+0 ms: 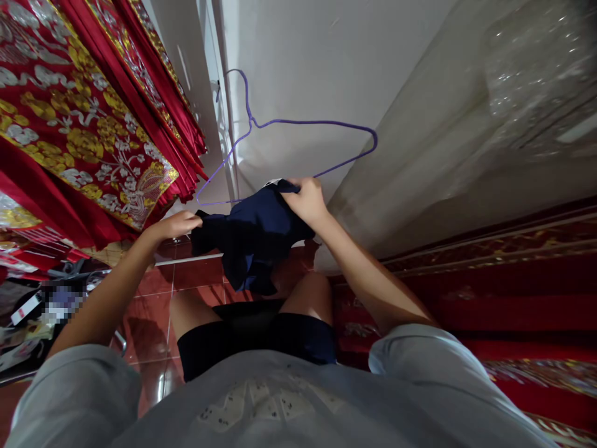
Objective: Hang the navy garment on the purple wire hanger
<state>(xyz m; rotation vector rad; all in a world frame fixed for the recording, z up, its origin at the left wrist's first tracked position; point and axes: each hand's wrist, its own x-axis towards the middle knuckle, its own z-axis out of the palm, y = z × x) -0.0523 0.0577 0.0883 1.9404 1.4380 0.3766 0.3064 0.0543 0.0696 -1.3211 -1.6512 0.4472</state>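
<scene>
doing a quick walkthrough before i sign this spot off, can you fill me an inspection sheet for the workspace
Surface: red tiled floor; no worktop in use
Job's things: dark blue garment, held up and bunched; purple hanger beyond it, lower bar partly hidden
Clutter: assorted items at lower left, partly blurred
Hands: left hand pinches the garment's left end; right hand grips its upper right
Cables: none I can make out
Surroundings: patterned red cloth at left; pale wall ahead

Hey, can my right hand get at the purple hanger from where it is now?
Probably yes: the right hand is close to the purple hanger and nothing visible blocks the way, though that hand is gripping the dark blue garment.
</scene>
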